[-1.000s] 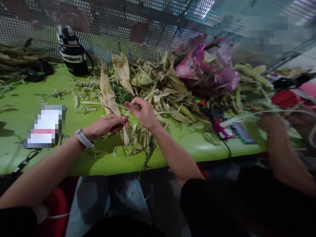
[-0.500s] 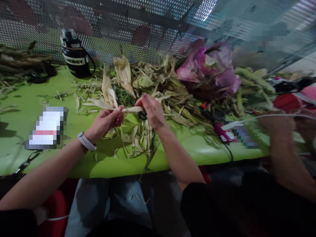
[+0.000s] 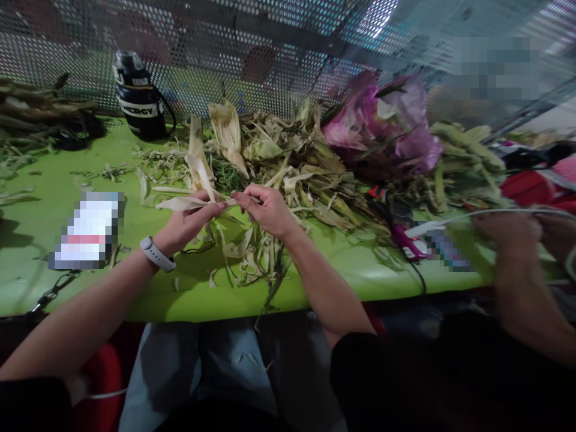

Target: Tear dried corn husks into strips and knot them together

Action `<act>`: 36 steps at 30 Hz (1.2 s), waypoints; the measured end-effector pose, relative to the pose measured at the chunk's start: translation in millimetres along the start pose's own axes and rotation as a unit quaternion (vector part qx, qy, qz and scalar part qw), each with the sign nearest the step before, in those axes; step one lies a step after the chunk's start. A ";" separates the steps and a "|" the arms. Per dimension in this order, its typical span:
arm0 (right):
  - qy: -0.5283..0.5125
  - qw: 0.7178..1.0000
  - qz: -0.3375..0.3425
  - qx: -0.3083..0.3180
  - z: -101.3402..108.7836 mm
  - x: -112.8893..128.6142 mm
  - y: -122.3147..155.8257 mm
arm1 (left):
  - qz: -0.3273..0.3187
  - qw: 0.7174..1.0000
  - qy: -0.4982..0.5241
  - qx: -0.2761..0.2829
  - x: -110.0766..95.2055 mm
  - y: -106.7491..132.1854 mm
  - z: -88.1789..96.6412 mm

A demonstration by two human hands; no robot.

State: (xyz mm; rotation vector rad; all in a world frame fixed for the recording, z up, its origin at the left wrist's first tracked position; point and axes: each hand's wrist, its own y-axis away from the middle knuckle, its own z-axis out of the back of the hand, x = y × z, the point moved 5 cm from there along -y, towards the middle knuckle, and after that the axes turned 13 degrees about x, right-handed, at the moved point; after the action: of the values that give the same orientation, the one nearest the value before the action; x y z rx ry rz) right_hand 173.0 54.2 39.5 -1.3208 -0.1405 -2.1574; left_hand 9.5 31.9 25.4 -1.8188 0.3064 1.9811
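Pale strips of corn husk (image 3: pixel 173 204) are gathered in my left hand (image 3: pixel 191 223), which pinches them between thumb and fingers; their loose ends fan out to the left and upward. My right hand (image 3: pixel 269 210) closes on the other end of the husk, thumb and fingertips pressed together close to the left fingertips. Behind both hands lies a heap of dried corn husks (image 3: pixel 310 171). Torn husk scraps (image 3: pixel 247 258) are scattered on the green tabletop (image 3: pixel 189 300) just below them.
A dark bottle (image 3: pixel 143 114) stands at the back left, with a phone (image 3: pixel 85 231) nearer me. Right of the husks are a purple plastic bag (image 3: pixel 416 147), a magenta tool with a cord (image 3: pixel 410 243) and another phone (image 3: pixel 450 249). Another person's hand (image 3: pixel 508 229) works at far right.
My right hand has moved left and slightly down along the husk strip, closer to my left hand. Its fingers now pinch the strip near the left fingertips.
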 end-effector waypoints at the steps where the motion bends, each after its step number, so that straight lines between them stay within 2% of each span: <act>1: -0.004 1.000 0.003 -0.004 1.2 0.0 0.1 | -0.003 1.000 0.008 0.003 -0.1 -0.2 0.2; 5: -0.017 1.000 0.013 -0.016 6.5 -0.5 0.6 | -0.009 0.999 0.034 0.010 1.0 -1.8 0.1; 10: -0.031 0.999 0.009 -0.037 9.8 -2.9 1.1 | 0.004 0.992 0.116 0.039 11.0 -5.3 -2.5; 18: -0.050 0.996 -0.015 -0.069 11.0 -11.8 -1.5 | 0.008 0.979 0.201 0.025 18.8 -10.6 -1.5; 21: -0.050 0.995 -0.019 -0.083 14.2 -13.8 -1.5 | -0.006 0.984 0.173 0.037 14.8 -9.7 -2.7; 25: -0.058 0.994 -0.031 -0.085 19.8 -14.0 -0.1 | -0.015 0.998 0.042 0.053 3.1 -5.4 -4.2; 29: -0.126 0.991 -0.032 -0.014 11.5 -11.3 -1.5 | -0.012 0.990 -0.109 0.090 -6.0 -3.0 -9.8; 32: -0.201 0.979 -0.016 0.023 -2.1 -7.5 -3.5 | -0.020 0.990 -0.101 0.098 -5.0 -3.2 -13.4; 36: -0.242 0.970 0.011 -0.014 -12.1 -6.4 -5.2 | -0.009 0.996 -0.035 0.082 3.0 -4.6 -12.8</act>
State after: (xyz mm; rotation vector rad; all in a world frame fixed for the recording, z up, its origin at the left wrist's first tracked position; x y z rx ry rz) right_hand 162.9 56.6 29.2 -1.8344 -0.2862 -1.7834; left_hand 22.8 30.8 21.6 -1.6414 0.4162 1.9413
